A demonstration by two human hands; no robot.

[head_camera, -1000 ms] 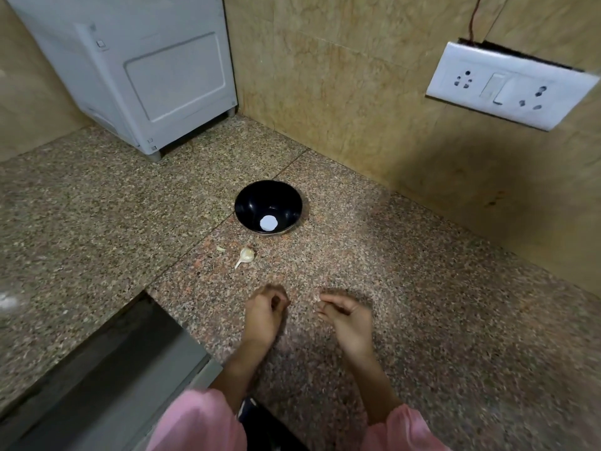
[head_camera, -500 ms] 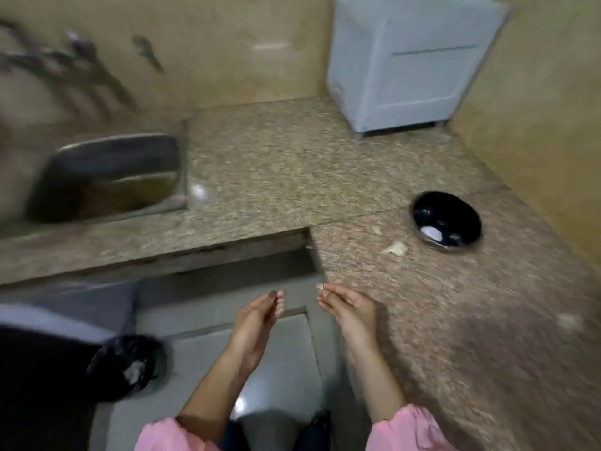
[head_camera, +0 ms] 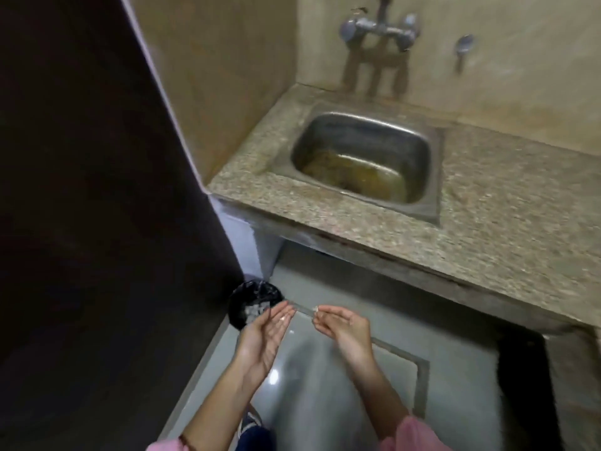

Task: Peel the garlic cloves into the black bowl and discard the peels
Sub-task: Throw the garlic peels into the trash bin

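A black-lined trash bin [head_camera: 248,299] stands on the floor below the counter's left end, with pale scraps inside. My left hand [head_camera: 265,333] is held over the floor beside the bin, palm up and fingers straight, with a small pale bit of garlic peel [head_camera: 283,318] on the fingers. My right hand [head_camera: 341,323] is just to its right, fingers curled, pinching a small pale garlic peel [head_camera: 314,309] at the fingertips. The black bowl and the garlic cloves are out of view.
A steel sink [head_camera: 364,157] with brownish water sits in the granite counter [head_camera: 504,216], a tap [head_camera: 379,27] on the wall above it. A dark wall [head_camera: 81,190] fills the left. Grey floor [head_camera: 325,385] lies below my hands.
My view has swung left from the bowl and counter to the sink and the bin. Both hands have come off the counter and now hover over the floor near the bin.
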